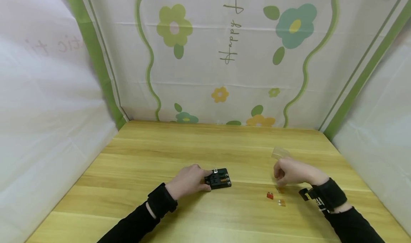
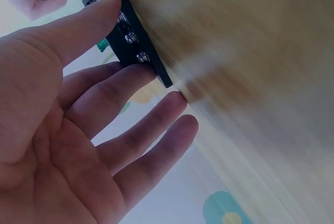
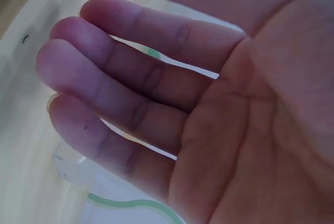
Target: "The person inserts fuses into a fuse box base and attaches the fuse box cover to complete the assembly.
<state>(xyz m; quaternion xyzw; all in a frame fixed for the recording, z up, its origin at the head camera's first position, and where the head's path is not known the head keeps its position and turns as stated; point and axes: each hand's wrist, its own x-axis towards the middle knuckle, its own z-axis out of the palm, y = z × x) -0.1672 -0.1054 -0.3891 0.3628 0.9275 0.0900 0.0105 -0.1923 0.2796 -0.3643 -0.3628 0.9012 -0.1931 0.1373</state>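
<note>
A black fuse block (image 1: 221,178) lies on the table, with metal screw terminals and a brown fuse in it. Thumb and fingers of my left hand (image 1: 189,180) grip it on opposite sides; a bit of green (image 2: 103,45) shows at its edge in the left wrist view. My right hand (image 1: 293,171) hovers low over the table, its fingers loosely bent. Just under the fingertips, partly hidden, is an orange blade fuse (image 1: 280,190). A red blade fuse (image 1: 270,195) and another orange fuse (image 1: 281,202) lie nearby. Nothing shows between the right fingers in the right wrist view.
Behind the right hand sits a clear plastic cover (image 1: 280,152), partly hidden by that hand. White cloth walls (image 1: 205,71) with printed flowers enclose the wooden table (image 1: 160,143) at the back and both sides.
</note>
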